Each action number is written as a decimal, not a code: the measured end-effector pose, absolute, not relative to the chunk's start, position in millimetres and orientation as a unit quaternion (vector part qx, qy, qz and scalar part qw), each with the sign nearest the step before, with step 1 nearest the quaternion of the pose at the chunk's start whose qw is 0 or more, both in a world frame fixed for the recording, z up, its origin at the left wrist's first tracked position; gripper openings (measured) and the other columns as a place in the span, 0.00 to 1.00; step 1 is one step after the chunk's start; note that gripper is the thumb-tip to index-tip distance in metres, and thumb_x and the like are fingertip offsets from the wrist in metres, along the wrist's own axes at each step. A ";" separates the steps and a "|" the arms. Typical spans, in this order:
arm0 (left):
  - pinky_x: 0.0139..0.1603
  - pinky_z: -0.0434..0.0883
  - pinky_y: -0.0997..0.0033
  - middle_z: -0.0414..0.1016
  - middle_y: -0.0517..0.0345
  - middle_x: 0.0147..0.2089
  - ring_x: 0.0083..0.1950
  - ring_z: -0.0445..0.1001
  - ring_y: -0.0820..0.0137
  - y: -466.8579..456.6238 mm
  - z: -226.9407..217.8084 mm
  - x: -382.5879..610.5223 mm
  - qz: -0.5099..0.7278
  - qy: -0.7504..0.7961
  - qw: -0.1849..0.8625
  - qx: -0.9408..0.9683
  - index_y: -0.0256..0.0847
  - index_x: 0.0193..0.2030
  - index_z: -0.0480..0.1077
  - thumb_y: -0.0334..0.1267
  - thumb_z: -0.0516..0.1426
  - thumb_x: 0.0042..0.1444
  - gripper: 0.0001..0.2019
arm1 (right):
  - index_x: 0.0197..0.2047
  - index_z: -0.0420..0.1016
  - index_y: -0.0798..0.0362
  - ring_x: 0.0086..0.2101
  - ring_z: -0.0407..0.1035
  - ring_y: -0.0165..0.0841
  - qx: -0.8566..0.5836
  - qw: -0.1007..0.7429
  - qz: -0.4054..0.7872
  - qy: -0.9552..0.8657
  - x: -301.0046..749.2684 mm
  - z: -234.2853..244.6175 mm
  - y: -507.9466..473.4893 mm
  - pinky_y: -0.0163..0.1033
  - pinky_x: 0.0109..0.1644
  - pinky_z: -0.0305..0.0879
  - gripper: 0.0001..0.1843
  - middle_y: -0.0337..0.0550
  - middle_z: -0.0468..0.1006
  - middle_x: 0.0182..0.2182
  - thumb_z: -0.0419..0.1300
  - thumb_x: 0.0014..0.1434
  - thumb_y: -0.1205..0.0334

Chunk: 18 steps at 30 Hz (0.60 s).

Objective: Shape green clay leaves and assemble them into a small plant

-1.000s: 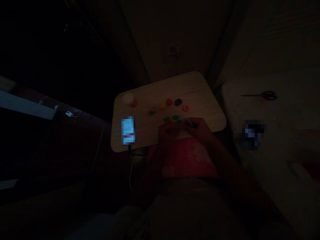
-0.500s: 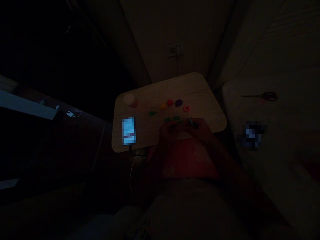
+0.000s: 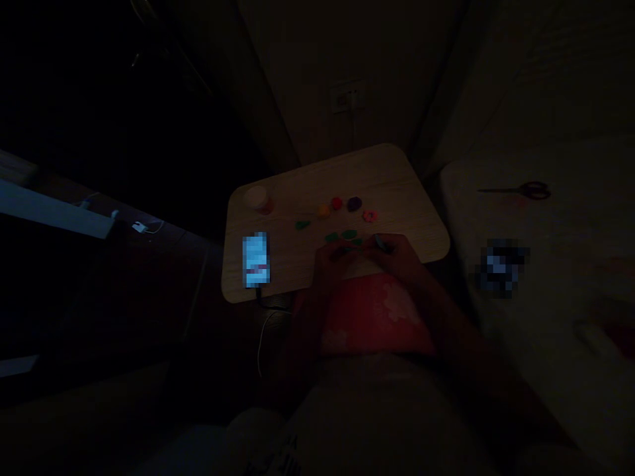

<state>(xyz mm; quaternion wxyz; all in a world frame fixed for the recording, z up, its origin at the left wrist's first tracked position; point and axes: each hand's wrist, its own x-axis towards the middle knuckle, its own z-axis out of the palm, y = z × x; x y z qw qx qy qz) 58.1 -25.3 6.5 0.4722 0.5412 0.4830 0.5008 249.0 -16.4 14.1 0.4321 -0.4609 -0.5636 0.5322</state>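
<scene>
In dim light, my left hand (image 3: 331, 259) and my right hand (image 3: 395, 254) meet low over the near edge of the small wooden table (image 3: 292, 264). Closed fingers on my right hand hold a slim greyish tool (image 3: 380, 242), its kind too dark to make out. My left hand's fingers are curled at a small green piece (image 3: 356, 242) between the hands. Just beyond lie flat green pieces (image 3: 350, 234), with another green piece (image 3: 302, 225) farther left. Orange (image 3: 324, 211), red (image 3: 337, 203) and purple lumps (image 3: 354, 203) sit behind them, beside a pink flower-shaped piece (image 3: 370, 216).
A pale-lidded tub (image 3: 257, 198) stands at the table's back left. Nearer lies a lit phone (image 3: 256, 259) with a cable (image 3: 258, 344) hanging down. Scissors (image 3: 526, 190) rest on the pale surface at right, near a blurred-out object (image 3: 501, 266). A wall socket (image 3: 347, 96) is behind.
Both hands stay almost in place, with only slight finger movement around the green piece. The things on the table have not moved.
</scene>
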 end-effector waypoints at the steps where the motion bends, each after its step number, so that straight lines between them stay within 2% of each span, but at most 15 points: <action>1: 0.38 0.76 0.67 0.84 0.54 0.35 0.37 0.81 0.64 -25.7 8.0 58.5 0.500 0.482 0.476 0.539 0.41 0.33 0.81 0.55 0.73 0.48 0.18 | 0.31 0.83 0.52 0.29 0.69 0.33 -0.460 0.430 0.530 -0.568 249.4 13.0 -16.0 0.39 0.37 0.64 0.13 0.40 0.80 0.28 0.72 0.50 0.51; 9: 0.38 0.74 0.70 0.82 0.56 0.32 0.34 0.79 0.67 -27.4 15.6 59.6 0.464 0.496 0.529 0.508 0.39 0.32 0.81 0.51 0.74 0.45 0.18 | 0.30 0.82 0.51 0.30 0.72 0.35 -0.454 0.429 0.507 -0.594 250.5 9.8 -13.8 0.40 0.37 0.67 0.13 0.41 0.81 0.28 0.73 0.50 0.51; 18: 0.41 0.73 0.70 0.83 0.55 0.36 0.37 0.78 0.68 -31.5 7.1 63.0 0.467 0.477 0.540 0.512 0.38 0.35 0.81 0.49 0.72 0.50 0.16 | 0.30 0.82 0.52 0.29 0.72 0.35 -0.468 0.420 0.512 -0.585 253.1 11.9 -17.6 0.40 0.36 0.67 0.15 0.42 0.82 0.28 0.74 0.49 0.49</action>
